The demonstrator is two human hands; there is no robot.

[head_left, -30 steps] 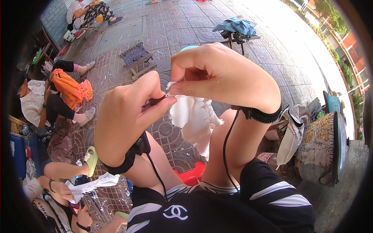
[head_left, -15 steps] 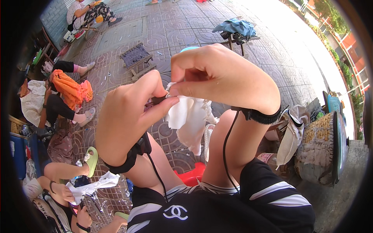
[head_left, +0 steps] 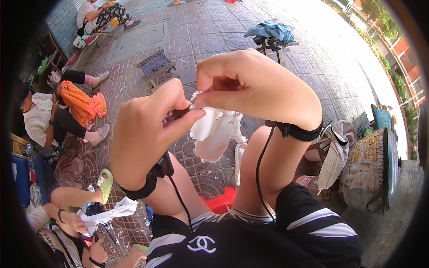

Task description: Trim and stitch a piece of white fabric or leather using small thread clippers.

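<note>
Pinched fingers of my left hand (head_left: 147,125) close on a small dark object (head_left: 181,113), mostly hidden in them, right beside the edge of a ragged white sheet (head_left: 210,134). My right hand (head_left: 254,87) pinches that sheet at its top, thumb against forefinger, just right of my left fingertips. The sheet hangs in crumpled, thin flaps above my lap. Black bands with cords circle both my wrists.
Co-workers sit at left: one holding white material (head_left: 107,214), one with orange cloth (head_left: 76,100), another farther back (head_left: 91,18). A webbed stool (head_left: 152,64), blue cloth on a stand (head_left: 268,31), a wicker basket (head_left: 362,172) and a red plastic object (head_left: 216,203) surround me.
The hanging white sheet has risen and shifted slightly left, its lower end folding higher. My left hand has edged a little upward; both pinches stay beside each other.
</note>
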